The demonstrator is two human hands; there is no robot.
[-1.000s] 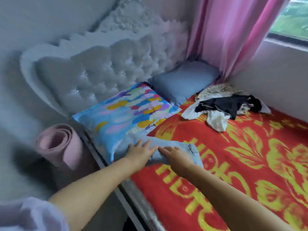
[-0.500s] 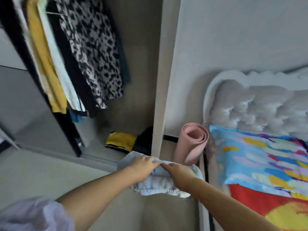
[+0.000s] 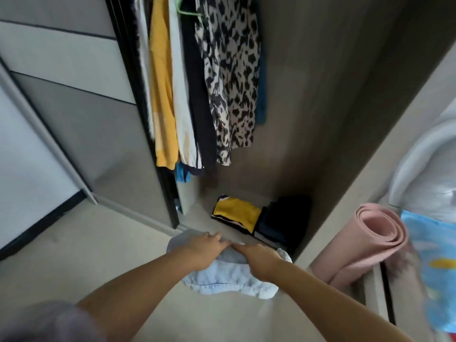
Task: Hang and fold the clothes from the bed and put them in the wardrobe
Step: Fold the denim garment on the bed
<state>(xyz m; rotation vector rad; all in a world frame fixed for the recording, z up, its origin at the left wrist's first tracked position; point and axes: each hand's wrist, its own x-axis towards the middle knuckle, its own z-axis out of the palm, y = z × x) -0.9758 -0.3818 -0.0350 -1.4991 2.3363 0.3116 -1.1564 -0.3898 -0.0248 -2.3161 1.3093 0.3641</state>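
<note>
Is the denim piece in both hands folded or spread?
Folded: the denim piece is a compact layered bundle under the left hand and right hand.

Both bare arms reach forward, the left hand (image 3: 205,248) and right hand (image 3: 259,260) side by side, palms down, fingers (image 3: 217,236) apparently curled around something held between them.

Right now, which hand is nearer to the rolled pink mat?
The right hand. It grips the folded denim garment on the side toward the rolled pink mat, though not touching it. The left hand holds the garment's far side.
</note>
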